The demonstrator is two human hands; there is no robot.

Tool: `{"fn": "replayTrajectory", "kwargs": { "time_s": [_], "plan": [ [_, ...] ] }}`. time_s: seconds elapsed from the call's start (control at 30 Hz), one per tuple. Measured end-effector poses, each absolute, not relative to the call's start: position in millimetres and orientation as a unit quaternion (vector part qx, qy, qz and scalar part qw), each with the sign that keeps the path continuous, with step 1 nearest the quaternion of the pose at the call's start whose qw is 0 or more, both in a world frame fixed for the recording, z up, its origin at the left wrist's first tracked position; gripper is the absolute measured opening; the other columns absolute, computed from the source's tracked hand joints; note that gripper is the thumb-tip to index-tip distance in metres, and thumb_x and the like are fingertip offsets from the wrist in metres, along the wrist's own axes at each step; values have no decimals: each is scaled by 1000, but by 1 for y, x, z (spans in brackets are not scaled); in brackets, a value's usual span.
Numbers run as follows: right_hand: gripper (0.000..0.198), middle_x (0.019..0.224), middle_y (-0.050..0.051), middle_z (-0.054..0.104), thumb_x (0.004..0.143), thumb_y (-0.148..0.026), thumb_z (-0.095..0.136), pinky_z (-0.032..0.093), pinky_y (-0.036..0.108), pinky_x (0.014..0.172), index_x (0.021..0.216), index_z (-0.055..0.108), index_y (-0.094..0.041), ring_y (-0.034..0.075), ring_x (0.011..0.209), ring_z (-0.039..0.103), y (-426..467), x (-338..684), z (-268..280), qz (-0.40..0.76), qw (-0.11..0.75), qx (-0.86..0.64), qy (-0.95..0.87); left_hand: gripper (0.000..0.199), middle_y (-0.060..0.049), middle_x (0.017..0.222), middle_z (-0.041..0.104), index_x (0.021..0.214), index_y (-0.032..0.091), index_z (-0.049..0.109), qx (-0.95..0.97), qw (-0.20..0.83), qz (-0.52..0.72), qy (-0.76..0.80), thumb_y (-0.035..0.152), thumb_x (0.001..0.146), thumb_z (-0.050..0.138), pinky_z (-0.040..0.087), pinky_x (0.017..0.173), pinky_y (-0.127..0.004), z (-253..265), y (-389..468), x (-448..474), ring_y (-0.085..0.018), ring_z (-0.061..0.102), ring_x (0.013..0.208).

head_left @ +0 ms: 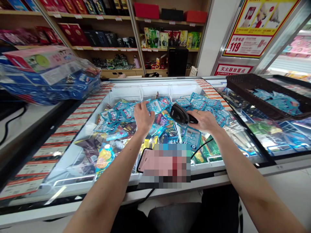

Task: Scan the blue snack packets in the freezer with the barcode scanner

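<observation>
My right hand [202, 120] is wrapped round the handle of a black barcode scanner [180, 115], whose head points left. A cable runs down past my right wrist. My left hand [143, 118] has its thumb and forefinger closed on the left edge of a blue packet [155, 106] with a pale printed label facing up. Below both hands is a freezer chest [116, 92] holding many blue packets and other coloured wrappers. One more blue packet [191, 137] lies beneath the scanner, on the right of the wire divider [179, 133].
A phone [145, 160], partly pixelated, is at the front rim. A brown basket [255, 100] of blue packets stands on the right. Plastic-wrapped boxes [51, 77] are stacked on the left. Price strips [60, 136] line the freezer's left side. Stocked shelves [97, 48] stand behind.
</observation>
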State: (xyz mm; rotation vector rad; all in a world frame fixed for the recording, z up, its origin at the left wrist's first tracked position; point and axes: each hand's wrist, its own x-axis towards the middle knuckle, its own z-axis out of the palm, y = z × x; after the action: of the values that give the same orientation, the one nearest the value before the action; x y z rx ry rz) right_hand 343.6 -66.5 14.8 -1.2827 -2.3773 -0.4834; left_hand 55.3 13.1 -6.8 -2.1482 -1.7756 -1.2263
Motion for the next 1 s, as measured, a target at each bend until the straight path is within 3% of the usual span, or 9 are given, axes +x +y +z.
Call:
{"fn": "replayTrajectory", "kwargs": {
  "time_s": [0.2,0.37,0.57,0.67,0.83,0.93,1.0],
  "plan": [
    [43,98,7,67,88,-45,50,37,26,60,121,54,-18,18,80,61,-66,344,14,-175,196,-458,-849,43,-8,136,47,128,26,49,-804,70,-324,-494,29,85,47,26,107,-46,-3,3,64,-27,39,127],
    [42,96,6,67,87,-44,51,37,26,60,121,55,-19,18,79,61,-66,344,14,-183,200,-457,-847,32,-4,113,64,106,27,64,-859,50,-237,-451,25,91,36,33,98,-42,-6,5,66,-22,54,109],
    [43,93,6,67,88,-44,49,37,27,61,122,54,-18,19,80,61,-65,345,13,-207,210,-462,-836,32,-8,104,66,98,23,66,-791,103,-235,-555,20,87,36,37,88,-44,-7,6,62,-27,57,102],
    [44,94,6,67,88,-44,49,37,27,62,123,53,-19,19,80,61,-65,345,13,-214,220,-483,-820,32,-11,103,66,99,20,66,-773,122,-239,-576,24,88,36,34,93,-47,-8,5,62,-29,56,101],
    [43,96,5,67,88,-44,48,37,28,63,123,54,-21,20,83,62,-63,346,12,-217,239,-537,-780,36,-13,111,62,104,18,64,-779,136,-268,-549,37,90,37,18,108,-53,-6,2,65,-29,53,108],
    [45,95,6,67,87,-46,49,37,28,63,124,55,-21,22,84,62,-62,348,11,-222,243,-562,-759,37,-10,112,61,101,21,64,-827,100,-281,-476,47,90,40,27,103,-48,1,-3,72,-28,51,111],
    [46,95,7,67,86,-47,49,37,28,62,123,55,-20,23,83,62,-61,349,10,-222,245,-568,-754,41,-9,99,64,89,21,64,-857,50,-272,-435,56,87,42,36,93,-42,7,-5,78,-26,54,102]
  ]
}}
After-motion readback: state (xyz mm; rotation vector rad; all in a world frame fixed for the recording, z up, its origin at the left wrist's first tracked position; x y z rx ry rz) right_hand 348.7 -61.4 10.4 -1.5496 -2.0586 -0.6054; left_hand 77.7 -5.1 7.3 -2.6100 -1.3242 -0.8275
